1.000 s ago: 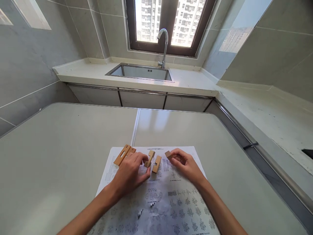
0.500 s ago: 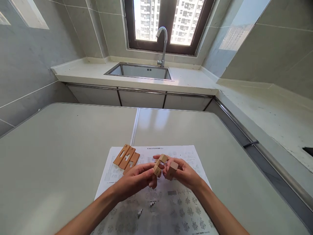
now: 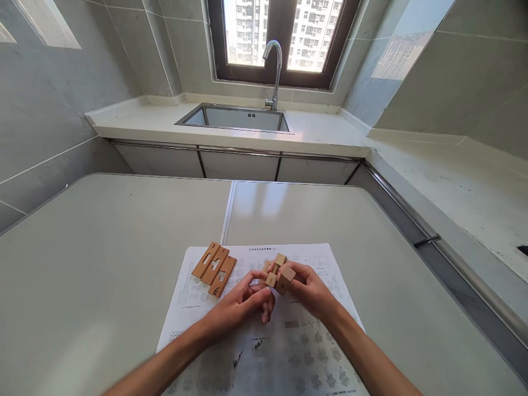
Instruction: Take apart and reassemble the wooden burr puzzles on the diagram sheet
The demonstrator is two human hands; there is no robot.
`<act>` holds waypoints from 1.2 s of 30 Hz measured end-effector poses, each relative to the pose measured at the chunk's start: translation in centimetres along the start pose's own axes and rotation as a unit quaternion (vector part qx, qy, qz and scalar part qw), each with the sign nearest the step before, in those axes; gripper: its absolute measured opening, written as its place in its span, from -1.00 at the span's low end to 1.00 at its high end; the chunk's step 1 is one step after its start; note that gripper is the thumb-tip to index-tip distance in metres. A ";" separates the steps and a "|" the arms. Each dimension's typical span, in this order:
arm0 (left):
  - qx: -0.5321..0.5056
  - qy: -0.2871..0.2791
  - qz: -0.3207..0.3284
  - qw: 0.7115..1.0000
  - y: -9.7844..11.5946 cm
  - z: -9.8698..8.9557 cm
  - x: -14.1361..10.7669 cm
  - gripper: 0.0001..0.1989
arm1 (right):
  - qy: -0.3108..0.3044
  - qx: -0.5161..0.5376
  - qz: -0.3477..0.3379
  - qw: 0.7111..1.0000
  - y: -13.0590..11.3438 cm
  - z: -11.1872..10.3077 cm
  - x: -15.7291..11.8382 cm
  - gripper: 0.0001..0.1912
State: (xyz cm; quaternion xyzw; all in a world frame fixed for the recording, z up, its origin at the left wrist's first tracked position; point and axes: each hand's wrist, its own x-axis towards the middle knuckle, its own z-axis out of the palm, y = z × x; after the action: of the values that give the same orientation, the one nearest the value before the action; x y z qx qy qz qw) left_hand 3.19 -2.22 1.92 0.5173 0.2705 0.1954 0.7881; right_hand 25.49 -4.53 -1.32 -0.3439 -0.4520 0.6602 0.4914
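Observation:
A small cluster of wooden block pieces (image 3: 285, 279) is between my hands, above a printed sheet (image 3: 247, 330). My right hand (image 3: 307, 286) is closed round the blocks from the right. At their left side is my left hand (image 3: 249, 300), its fingers curled and its fingertips close to the blocks; whether they grip them I cannot tell. Three flat wooden pieces with cut-out slots (image 3: 214, 268), some marked with numbers, lie side by side on the sheet's upper left part.
The sheet lies on a pale table (image 3: 124, 247) with a seam down its middle. Two small dark scraps or marks show on the paper. Beyond stand a counter (image 3: 322, 137), a sink (image 3: 235, 118) and a tap (image 3: 278, 71) under a window.
The blocks have turned and sit closer together in my right hand. My left fingers have shifted and loosened from the front block, and the numbered third flat piece is now uncovered.

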 end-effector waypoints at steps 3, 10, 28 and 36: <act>0.056 -0.011 0.001 0.998 0.4 0.6 0.0 -0.65 | 0.011 -0.014 -0.015 1.000 -0.2 0.5 0.1 -0.70; 0.058 -0.001 -0.008 0.998 0.4 0.5 0.2 -0.56 | -0.005 -0.095 -0.087 0.992 -0.2 1.5 0.4 -0.81; -0.142 -0.012 -0.017 0.990 -1.4 -0.2 0.9 -0.52 | 0.084 -0.066 -0.077 0.991 -0.4 1.6 0.4 -0.71; -0.091 -0.031 -0.031 0.995 -1.4 0.1 0.6 -0.43 | 0.143 -0.097 -0.022 0.985 -0.1 1.2 0.3 -0.69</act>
State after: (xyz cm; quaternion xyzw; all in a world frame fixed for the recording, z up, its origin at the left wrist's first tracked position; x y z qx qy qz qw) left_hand 3.73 -2.47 0.50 0.4406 0.2435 0.1784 0.8455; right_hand 24.40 -4.55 -0.76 -0.4707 -0.4465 0.5468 0.5293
